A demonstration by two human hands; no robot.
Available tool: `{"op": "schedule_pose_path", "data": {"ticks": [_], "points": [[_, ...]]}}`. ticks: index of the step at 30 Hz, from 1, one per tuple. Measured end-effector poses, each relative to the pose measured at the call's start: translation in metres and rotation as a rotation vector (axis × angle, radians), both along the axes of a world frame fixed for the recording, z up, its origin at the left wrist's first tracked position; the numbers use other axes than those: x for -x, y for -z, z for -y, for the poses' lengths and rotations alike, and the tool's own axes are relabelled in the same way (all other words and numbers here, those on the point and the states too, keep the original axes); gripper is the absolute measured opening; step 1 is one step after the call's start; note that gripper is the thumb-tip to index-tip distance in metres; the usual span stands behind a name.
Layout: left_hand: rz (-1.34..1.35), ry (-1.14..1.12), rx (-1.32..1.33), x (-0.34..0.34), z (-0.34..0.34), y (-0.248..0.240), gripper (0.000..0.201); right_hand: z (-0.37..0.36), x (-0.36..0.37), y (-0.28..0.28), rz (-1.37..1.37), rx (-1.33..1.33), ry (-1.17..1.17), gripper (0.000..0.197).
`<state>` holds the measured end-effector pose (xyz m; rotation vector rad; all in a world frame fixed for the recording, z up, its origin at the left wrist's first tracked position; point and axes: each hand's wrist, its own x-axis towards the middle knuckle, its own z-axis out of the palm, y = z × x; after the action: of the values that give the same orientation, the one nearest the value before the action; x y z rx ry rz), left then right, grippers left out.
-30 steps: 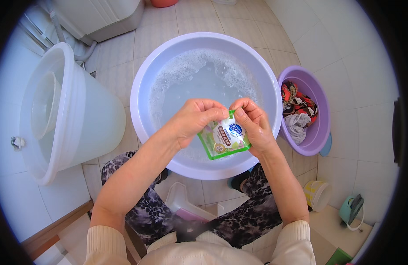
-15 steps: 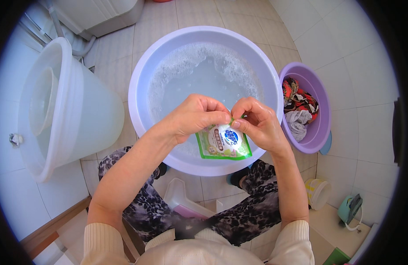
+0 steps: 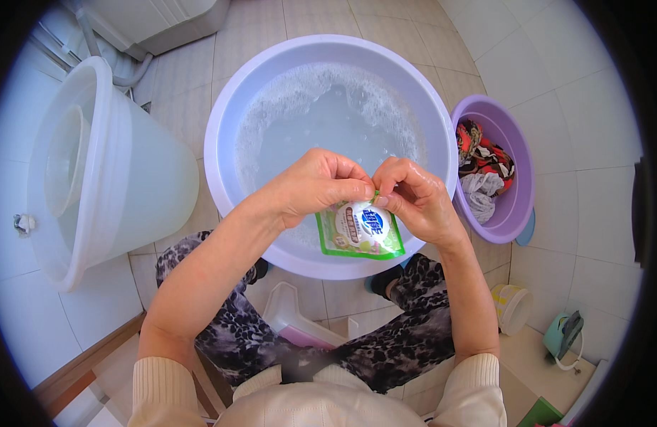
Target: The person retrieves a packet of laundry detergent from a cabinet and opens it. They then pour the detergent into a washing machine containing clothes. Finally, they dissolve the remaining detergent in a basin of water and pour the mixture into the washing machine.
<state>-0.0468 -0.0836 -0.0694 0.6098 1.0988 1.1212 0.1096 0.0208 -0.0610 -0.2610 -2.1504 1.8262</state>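
Observation:
Both my hands pinch the top edge of a small green and white packet (image 3: 358, 231), which hangs down between them over the near side of a large pale lavender basin (image 3: 222, 149). My left hand (image 3: 321, 181) grips its upper edge between thumb and forefinger. Close beside it, my right hand (image 3: 414, 199) pinches the same edge, the fingertips of the two hands almost touching. Whether the packet is torn there is hidden by the fingers. Soapy water (image 3: 335, 121) with a ring of white foam lies in the basin.
At right, a purple tub (image 3: 524, 178) holds bunched dark, red and grey cloths (image 3: 485, 171). A tall translucent white bin (image 3: 154, 178) stands at left. By the right wall are a white and yellow bucket (image 3: 515, 313) and a teal object (image 3: 562, 334). A white plastic piece (image 3: 286, 306) lies between my legs.
My hands have barely moved and still pinch the packet's top edge, their fingertips slightly shifted. The surroundings sit a little higher in the picture.

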Motion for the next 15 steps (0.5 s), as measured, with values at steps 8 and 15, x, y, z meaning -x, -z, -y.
{"op": "schedule_pose_path", "data": {"ticks": [8, 15], "points": [[0.011, -0.001, 0.049, -0.006, -0.003, 0.005, 0.01, -0.004, -0.001, -0.004, -0.066, -0.539, 0.041, 0.013], [-0.583, 0.058, -0.269, -0.008, -0.007, 0.003, 0.014, -0.003, -0.007, 0.007, -0.028, -0.417, 0.245, 0.009]]}}
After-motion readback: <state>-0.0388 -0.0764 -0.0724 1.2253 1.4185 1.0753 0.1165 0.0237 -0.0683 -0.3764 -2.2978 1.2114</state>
